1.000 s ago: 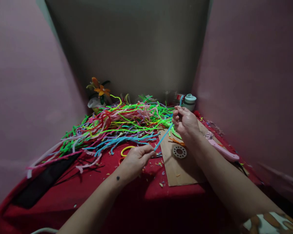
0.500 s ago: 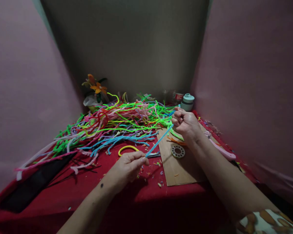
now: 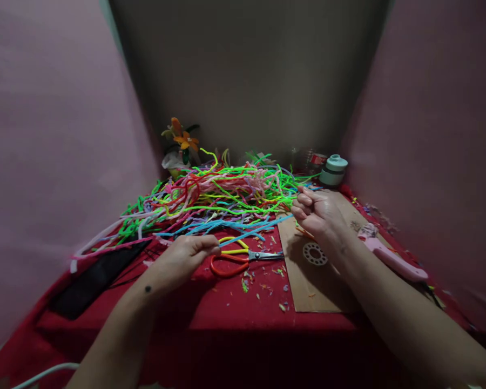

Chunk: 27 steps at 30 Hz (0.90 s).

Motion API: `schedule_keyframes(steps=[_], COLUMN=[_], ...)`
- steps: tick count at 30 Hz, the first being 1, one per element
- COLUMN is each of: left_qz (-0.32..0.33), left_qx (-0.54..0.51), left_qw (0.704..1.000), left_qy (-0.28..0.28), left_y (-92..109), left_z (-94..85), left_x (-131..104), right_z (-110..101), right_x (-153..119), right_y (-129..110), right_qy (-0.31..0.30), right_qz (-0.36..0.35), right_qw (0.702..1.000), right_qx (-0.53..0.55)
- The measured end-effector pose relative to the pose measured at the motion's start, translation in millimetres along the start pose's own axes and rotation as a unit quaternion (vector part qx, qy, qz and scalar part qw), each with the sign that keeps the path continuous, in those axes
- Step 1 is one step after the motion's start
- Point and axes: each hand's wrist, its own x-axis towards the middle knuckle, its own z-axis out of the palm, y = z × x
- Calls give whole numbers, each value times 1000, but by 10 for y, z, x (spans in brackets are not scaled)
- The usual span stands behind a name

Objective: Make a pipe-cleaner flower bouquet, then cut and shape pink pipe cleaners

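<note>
A blue pipe cleaner (image 3: 251,233) stretches in a slanting line between my two hands. My left hand (image 3: 190,256) pinches its lower end, closed, above the red cloth. Higher and to the right, my right hand (image 3: 316,213) is curled into a fist around the other end. Scissors (image 3: 249,255) with one yellow and one red handle lie just right of my left hand, blades pointing right. A big heap of colourful pipe cleaners (image 3: 227,189) spreads behind both hands. Under my right forearm lies a wooden-looking board (image 3: 303,294) with a white ring with holes (image 3: 315,253).
A pink-handled tool (image 3: 395,261) lies right of the board. A light-blue jar (image 3: 334,169) stands at the back right, an orange flower (image 3: 186,140) at the back left. A dark flat object (image 3: 93,286) lies left. Small scraps dot the red cloth (image 3: 243,313).
My hands have moved apart, the left going leftward and up, with the pipe cleaner between them lying flatter. The scissors show fully now. The whole view has shifted, moving the scene rightward.
</note>
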Motion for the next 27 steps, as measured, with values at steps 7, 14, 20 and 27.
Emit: schedule_keyframes(steps=[7, 14, 20, 27], left_qz=[-13, -28, 43, 67], left_qx=[127, 327, 403, 394], left_qw=[992, 945, 913, 914], left_qy=[-2, -4, 42, 76], left_y=[-232, -359, -171, -241], left_z=[-144, -165, -94, 124], left_x=[83, 236, 400, 733], right_z=[-9, -43, -102, -50], right_x=[-10, -15, -50, 32], right_y=[253, 458, 543, 683], right_qy=[39, 52, -45, -163], right_qz=[-7, -126, -383, -285], right_qw=[998, 933, 645, 512], right_qx=[-48, -333, -660, -794])
